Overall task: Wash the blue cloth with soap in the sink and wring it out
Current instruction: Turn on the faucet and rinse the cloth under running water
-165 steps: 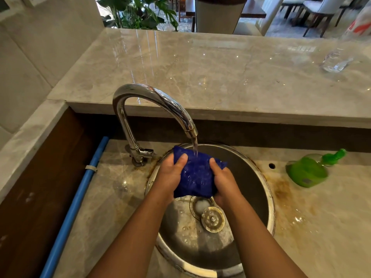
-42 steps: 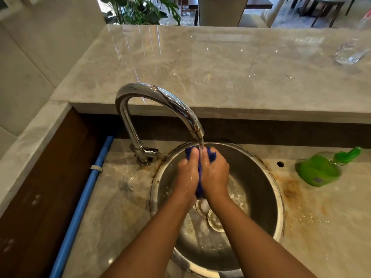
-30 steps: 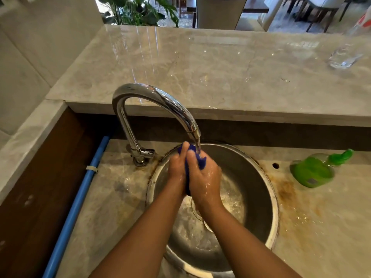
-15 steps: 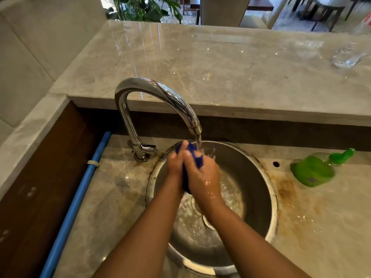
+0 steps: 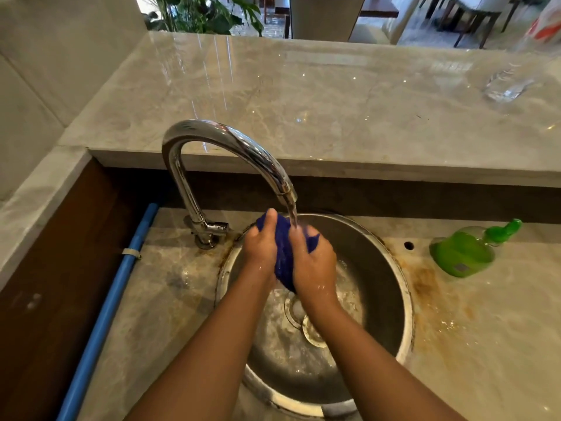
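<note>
The blue cloth [image 5: 284, 253] is bunched up between both hands over the round steel sink [image 5: 382, 287]. My left hand [image 5: 261, 247] grips its left side, thumb up on the cloth's top edge. My right hand [image 5: 314, 265] grips the right side, with a blue corner poking out past its fingers. Water runs from the chrome tap [image 5: 230, 147] onto the cloth and my right fingers. Most of the cloth is hidden between my palms. A green soap bottle [image 5: 464, 253] lies on its side to the right of the sink.
A raised marble counter [image 5: 334, 101] runs behind the sink, with a clear glass [image 5: 505, 86] at its far right. A blue pipe [image 5: 112, 305] runs along the left wall. The drain strainer [image 5: 312, 332] sits in the sink's bottom. Rust stains mark the counter right of the sink.
Earlier the cloth was held spread out under the stream; now it is bunched between my hands. Over the last second my hands have rubbed it, and a blue corner now shows on the right.
</note>
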The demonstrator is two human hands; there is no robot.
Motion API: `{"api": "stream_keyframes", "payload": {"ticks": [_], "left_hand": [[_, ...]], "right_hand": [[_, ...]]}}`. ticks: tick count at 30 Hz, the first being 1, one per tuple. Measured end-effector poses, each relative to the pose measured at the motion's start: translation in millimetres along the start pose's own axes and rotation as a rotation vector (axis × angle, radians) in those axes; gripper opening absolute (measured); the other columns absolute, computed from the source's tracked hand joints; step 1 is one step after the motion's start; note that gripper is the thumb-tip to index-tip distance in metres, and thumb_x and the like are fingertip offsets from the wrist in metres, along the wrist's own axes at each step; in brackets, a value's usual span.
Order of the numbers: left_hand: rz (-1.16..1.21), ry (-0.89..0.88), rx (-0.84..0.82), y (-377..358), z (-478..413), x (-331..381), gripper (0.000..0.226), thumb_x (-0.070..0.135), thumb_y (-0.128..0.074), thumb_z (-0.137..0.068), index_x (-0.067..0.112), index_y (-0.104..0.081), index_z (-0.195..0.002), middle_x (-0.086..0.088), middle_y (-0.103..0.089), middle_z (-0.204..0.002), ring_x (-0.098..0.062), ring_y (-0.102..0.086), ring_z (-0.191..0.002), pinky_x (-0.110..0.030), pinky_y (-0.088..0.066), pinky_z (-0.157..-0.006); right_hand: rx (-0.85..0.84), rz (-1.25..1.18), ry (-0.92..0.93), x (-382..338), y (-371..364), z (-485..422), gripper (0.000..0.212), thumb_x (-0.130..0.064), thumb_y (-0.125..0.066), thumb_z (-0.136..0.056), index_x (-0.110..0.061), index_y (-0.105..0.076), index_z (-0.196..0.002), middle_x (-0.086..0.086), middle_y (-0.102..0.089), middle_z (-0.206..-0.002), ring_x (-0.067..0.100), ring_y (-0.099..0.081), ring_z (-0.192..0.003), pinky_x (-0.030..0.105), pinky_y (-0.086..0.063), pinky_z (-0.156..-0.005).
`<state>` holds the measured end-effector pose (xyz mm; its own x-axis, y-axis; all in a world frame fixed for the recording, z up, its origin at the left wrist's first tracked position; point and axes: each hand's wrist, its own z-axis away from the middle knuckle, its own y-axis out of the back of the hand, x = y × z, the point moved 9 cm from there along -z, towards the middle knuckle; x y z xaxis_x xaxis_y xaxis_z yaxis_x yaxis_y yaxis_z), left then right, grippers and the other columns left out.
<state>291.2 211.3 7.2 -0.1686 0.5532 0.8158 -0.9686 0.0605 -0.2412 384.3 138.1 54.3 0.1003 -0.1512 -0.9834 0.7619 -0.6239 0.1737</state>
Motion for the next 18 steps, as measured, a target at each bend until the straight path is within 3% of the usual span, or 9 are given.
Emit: {"api": "stream_keyframes", "payload": {"ticks": [3, 7, 10, 13, 16, 18], "left_hand": [[0.052, 0.084, -0.071, -10, 6, -9, 0.039, 0.042, -0.048, -0.101, 0.013, -0.061, -0.078, -0.003, -0.065, -0.065, -0.013, -0.065, -0.058, -0.026, -0.052, -0.061], [0.116, 0.122, -0.1, -13, 25, -27, 0.035, 0.043, -0.052, -0.099, 0.013, -0.068, -0.108, -0.011, -0.078, -0.096, -0.026, -0.075, -0.09, -0.042, -0.059, -0.079], [0.033, 0.055, -0.117, -10, 25, -23, 0.024, 0.034, -0.056, -0.099, 0.015, -0.066, -0.109, -0.002, -0.078, -0.087, -0.023, -0.075, -0.088, -0.046, -0.06, -0.083], [0.007, 0.01, -0.04, -2, 10, -9, 0.026, 0.036, -0.061, -0.096, 0.011, -0.067, -0.103, -0.008, -0.077, -0.092, -0.029, -0.074, -0.09, -0.046, -0.059, -0.085], [0.01, 0.052, -0.021, 0, 3, -4, 0.034, 0.044, -0.06, -0.094, 0.01, -0.065, -0.092, -0.009, -0.068, -0.082, -0.021, -0.066, -0.072, -0.033, -0.053, -0.069], [0.013, 0.087, -0.035, -7, 11, -10, 0.035, 0.044, -0.055, -0.097, 0.013, -0.065, -0.084, -0.003, -0.066, -0.072, -0.013, -0.066, -0.059, -0.026, -0.05, -0.056]], "right_hand": [[-0.011, 0.104, 0.127, -18, -15, 3, 0.022, -0.037, -0.058, -0.097, -0.02, -0.065, -0.085, -0.001, -0.067, -0.071, 0.013, -0.063, -0.065, 0.031, -0.052, -0.064], [0.034, 0.266, -0.023, 10, -1, -44, 0.03, -0.034, -0.058, -0.097, -0.015, -0.058, -0.075, -0.005, -0.059, -0.064, 0.009, -0.054, -0.06, 0.034, -0.046, -0.064], [0.075, 0.193, -0.127, 27, 11, -45, 0.029, -0.029, -0.058, -0.099, -0.015, -0.058, -0.073, -0.006, -0.057, -0.063, 0.001, -0.051, -0.054, 0.024, -0.039, -0.06], [0.054, 0.055, -0.046, 8, 8, -15, 0.027, -0.025, -0.055, -0.101, -0.012, -0.058, -0.077, -0.003, -0.057, -0.065, -0.001, -0.051, -0.053, 0.019, -0.041, -0.055], [-0.04, 0.07, 0.085, -16, -12, 15, 0.023, -0.029, -0.056, -0.1, -0.013, -0.062, -0.084, -0.004, -0.062, -0.069, 0.004, -0.056, -0.059, 0.019, -0.045, -0.057], [0.007, 0.179, 0.119, -19, -12, 6, 0.027, -0.033, -0.056, -0.099, -0.014, -0.062, -0.081, -0.006, -0.061, -0.067, 0.004, -0.055, -0.059, 0.018, -0.044, -0.058]]}}
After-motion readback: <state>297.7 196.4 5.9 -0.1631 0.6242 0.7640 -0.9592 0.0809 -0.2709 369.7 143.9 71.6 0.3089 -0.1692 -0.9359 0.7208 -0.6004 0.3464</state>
